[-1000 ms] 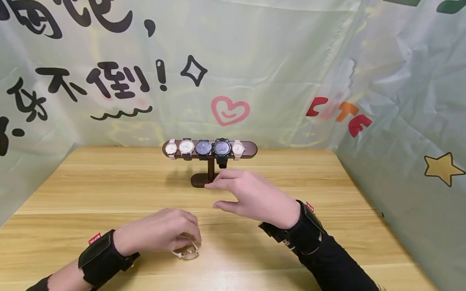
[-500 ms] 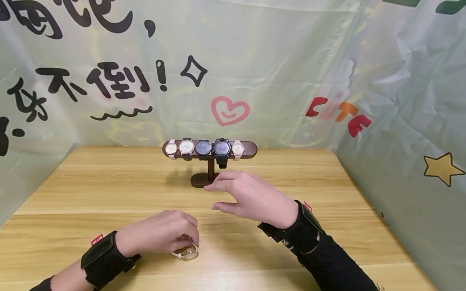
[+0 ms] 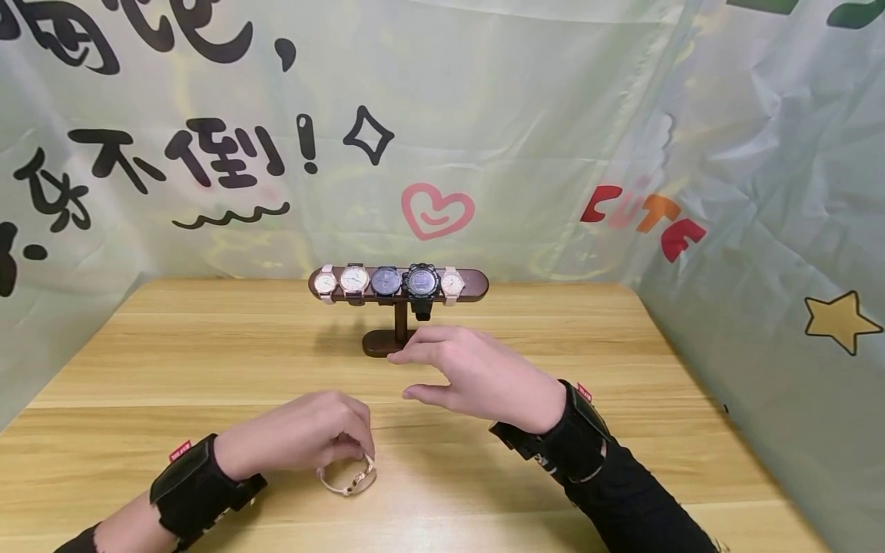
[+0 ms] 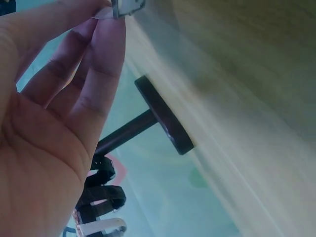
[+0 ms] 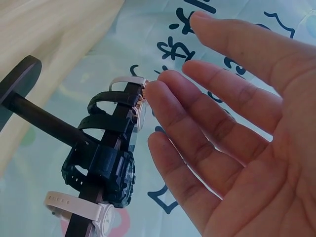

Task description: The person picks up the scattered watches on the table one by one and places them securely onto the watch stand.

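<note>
Low over the near part of the table, my left hand (image 3: 307, 432) pinches a light-strapped wristwatch (image 3: 348, 484) between thumb and fingers. The watch hangs as a loop, its case turned toward the table. In the left wrist view, only a pale, metal-edged bit of the watch (image 4: 129, 6) shows at the fingertips. My right hand (image 3: 477, 376) hovers with fingers extended, holding nothing, in front of the dark watch stand (image 3: 475, 284). Several watches sit side by side on its bar, among them a chunky black watch (image 3: 422, 282) and a pale pink watch (image 5: 81, 205). The right hand partly hides the stand's base.
The wooden table (image 3: 173, 361) reaches back to a printed cloth backdrop (image 3: 525, 138) that also rises along both sides. The stand's bar has a bare stretch at its right end. Both wrists wear black bands (image 3: 200, 488).
My left hand has risen slightly and shifted a little left, and the pinched watch has swung so more of its loop shows. The right hand has barely moved.
</note>
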Demonstrator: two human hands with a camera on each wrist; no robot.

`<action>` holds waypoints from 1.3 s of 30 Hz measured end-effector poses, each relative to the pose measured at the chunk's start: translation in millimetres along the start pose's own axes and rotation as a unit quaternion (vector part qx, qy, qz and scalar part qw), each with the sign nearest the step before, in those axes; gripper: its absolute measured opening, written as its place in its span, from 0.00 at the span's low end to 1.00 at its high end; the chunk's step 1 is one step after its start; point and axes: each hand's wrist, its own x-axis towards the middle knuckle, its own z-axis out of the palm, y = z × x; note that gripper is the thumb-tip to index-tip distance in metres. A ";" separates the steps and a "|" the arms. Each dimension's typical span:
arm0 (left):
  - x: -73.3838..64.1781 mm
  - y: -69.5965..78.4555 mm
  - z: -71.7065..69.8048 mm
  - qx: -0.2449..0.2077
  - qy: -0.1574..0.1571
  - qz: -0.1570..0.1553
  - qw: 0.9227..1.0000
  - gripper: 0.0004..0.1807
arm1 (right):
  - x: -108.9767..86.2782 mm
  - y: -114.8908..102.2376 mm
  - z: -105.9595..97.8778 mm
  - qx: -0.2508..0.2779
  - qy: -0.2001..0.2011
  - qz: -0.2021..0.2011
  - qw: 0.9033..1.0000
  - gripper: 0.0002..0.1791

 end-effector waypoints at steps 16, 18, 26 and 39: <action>-2.3 -13.0 -18.6 -0.073 0.089 -0.060 0.991 0.11 | -0.8 1.8 -2.6 -0.010 0.007 -0.001 1.000 0.21; -2.2 -14.1 -20.7 -0.073 0.111 -0.062 0.989 0.12 | -0.8 2.0 -2.7 -0.010 0.007 -0.001 1.000 0.22; -0.7 -18.0 -28.3 -0.078 0.207 -0.086 0.971 0.12 | -0.6 3.2 -2.1 -0.004 0.014 0.002 1.000 0.23; 7.9 -13.8 -41.8 -0.103 0.314 -0.132 0.934 0.10 | 1.9 2.7 3.7 0.002 0.068 -0.013 0.998 0.28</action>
